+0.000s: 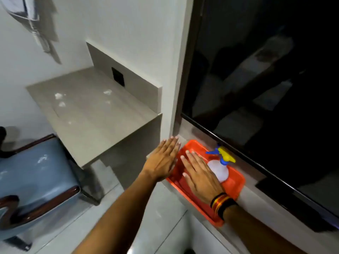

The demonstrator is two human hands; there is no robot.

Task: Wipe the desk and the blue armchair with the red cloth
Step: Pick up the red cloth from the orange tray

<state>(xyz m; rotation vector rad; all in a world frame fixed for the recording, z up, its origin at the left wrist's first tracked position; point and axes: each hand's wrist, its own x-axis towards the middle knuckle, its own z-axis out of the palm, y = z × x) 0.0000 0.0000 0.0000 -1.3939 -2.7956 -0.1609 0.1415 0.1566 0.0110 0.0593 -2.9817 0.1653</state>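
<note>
The grey desk [95, 114] juts from the wall at centre left, with white smudges on its top. At lower left stands the blue armchair [34, 176], with dark wooden arms and pale marks on its seat. An orange-red tray [236, 182] lies on the window ledge at lower right. My right hand [200, 178] hovers flat and open over the tray, a striped band on its wrist. Just beyond the tray's left edge, my left hand [162, 160] is spread open. A folded red cloth [180, 182] seems to lie in the tray under my right hand, mostly hidden.
A clear spray bottle [220, 167] with a blue and yellow trigger lies in the tray. A dark window [266, 70] fills the right side above the ledge. A black wall socket [118, 76] sits behind the desk. The pale tiled floor [117, 213] runs between chair and ledge.
</note>
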